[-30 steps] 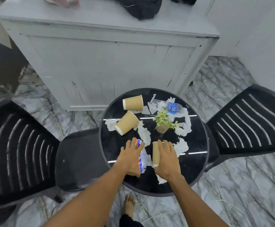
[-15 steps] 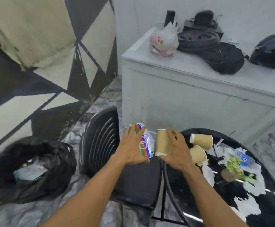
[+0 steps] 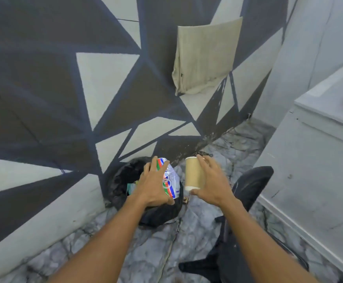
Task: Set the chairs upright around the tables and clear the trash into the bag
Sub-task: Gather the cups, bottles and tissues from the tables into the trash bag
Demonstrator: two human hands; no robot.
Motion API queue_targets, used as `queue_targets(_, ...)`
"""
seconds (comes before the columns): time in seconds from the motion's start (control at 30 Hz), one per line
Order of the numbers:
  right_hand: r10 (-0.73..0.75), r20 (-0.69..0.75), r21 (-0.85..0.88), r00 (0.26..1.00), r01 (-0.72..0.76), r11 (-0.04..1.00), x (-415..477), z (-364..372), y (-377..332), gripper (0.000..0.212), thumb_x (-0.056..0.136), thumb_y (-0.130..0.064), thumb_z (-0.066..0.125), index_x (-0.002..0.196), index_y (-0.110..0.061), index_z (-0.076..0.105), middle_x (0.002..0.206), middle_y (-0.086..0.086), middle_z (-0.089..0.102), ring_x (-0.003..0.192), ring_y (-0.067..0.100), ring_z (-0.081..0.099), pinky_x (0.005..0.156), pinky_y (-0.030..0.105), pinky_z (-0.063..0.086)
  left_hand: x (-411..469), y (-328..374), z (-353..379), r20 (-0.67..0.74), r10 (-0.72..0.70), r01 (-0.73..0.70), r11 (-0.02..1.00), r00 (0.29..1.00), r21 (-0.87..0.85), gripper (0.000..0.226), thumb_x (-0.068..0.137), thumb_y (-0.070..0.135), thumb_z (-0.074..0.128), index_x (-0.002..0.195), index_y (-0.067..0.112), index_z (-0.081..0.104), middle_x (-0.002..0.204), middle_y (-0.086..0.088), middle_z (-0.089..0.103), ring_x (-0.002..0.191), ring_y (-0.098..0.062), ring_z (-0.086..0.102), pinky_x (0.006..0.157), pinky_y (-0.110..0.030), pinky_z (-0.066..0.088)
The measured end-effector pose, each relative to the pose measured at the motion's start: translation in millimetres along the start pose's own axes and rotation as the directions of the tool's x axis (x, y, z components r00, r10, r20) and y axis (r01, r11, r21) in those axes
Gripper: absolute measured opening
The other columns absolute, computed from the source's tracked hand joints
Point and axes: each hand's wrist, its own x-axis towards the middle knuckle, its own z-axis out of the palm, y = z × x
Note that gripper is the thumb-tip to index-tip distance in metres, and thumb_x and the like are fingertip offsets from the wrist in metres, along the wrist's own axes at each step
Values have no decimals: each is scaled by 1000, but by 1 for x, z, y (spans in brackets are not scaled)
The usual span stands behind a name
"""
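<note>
My left hand (image 3: pixel 152 184) grips a crumpled plastic bottle (image 3: pixel 169 180) with a red, green and blue label, held right above the open black trash bag (image 3: pixel 121 180) on the floor by the wall. My right hand (image 3: pixel 211 180) holds a tan paper cup (image 3: pixel 194 173), just right of the bag's mouth. Some trash shows inside the bag. A black slatted chair (image 3: pixel 250 188) stands upright under my right forearm; my arm hides part of it.
A wall painted with dark and pale triangles (image 3: pixel 85 88) rises behind the bag, with a beige cloth (image 3: pixel 205 56) hanging on it. A white cabinet (image 3: pixel 317 160) stands at the right. The marble floor (image 3: pixel 162 248) stretches between the wall and the chair.
I have turned left from the round table to the trash bag. Both hands lifted the bottle and the cup off the table and carried them over to the bag.
</note>
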Motion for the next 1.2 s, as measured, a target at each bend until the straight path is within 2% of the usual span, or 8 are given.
queue_targets(0.13,-60,137,32,989,56,998,55,52,-23,118,59,-49,85,154,-25,17,155,2,22,142,24,24,112,37,30,14,-70,-2,51,-149,146,988,988,45,136,47,57,83,155,30,5,163,-4,-2,145,-29,8,116,-46,30)
queue_targets(0.27,-100,228,28,969,97,995,127,94,-37,121,58,-51,84,153,-27,14,156,0,21,143,24,24,113,42,35,63,-117,-8,85,-229,220,970,970,102,139,50,58,86,156,32,2,163,-4,-7,147,-31,6,116,-50,29)
queue_targets(0.37,-125,266,19,956,124,992,179,119,-43,123,60,-48,85,155,-23,10,158,2,19,145,23,21,115,39,27,105,-141,-10,90,-271,255,954,958,157,139,52,57,87,156,31,0,163,-7,-10,147,-32,7,116,-49,30)
queue_targets(0.53,-36,404,-36,914,55,998,231,148,-34,138,59,-50,86,154,-27,-11,165,4,-4,152,24,-2,119,54,16,147,-163,1,173,-343,317,935,923,163,147,49,59,88,156,31,-9,161,-10,-25,149,-38,-10,117,-56,22)
queue_targets(0.7,-6,464,-27,886,20,999,231,157,-17,111,66,-42,85,154,-20,22,165,7,6,152,24,4,119,48,23,150,-158,18,230,-346,332,938,909,98,132,59,45,88,157,27,1,165,-11,-8,152,-30,-1,116,-53,27)
queue_targets(0.9,5,448,36,894,-24,999,206,119,-11,88,73,-33,81,149,-21,38,163,8,15,151,23,6,120,43,22,149,-111,19,194,-238,255,965,952,-67,111,76,34,78,158,24,5,165,-8,10,151,-25,7,120,-45,23)
queue_targets(1.03,52,269,112,962,-85,990,164,67,-1,75,72,-33,82,139,-19,52,154,5,36,145,23,26,114,37,31,139,-50,16,137,-106,128,979,985,-161,93,84,33,72,157,23,17,162,-3,24,149,-20,19,118,-37,27)
queue_targets(1.2,155,115,126,981,-169,977,82,7,40,64,75,-36,80,133,-20,58,145,0,46,135,19,41,108,33,37,114,43,21,108,103,-76,971,989,-228,69,86,32,73,146,19,42,148,1,45,138,-18,36,108,-30,33)
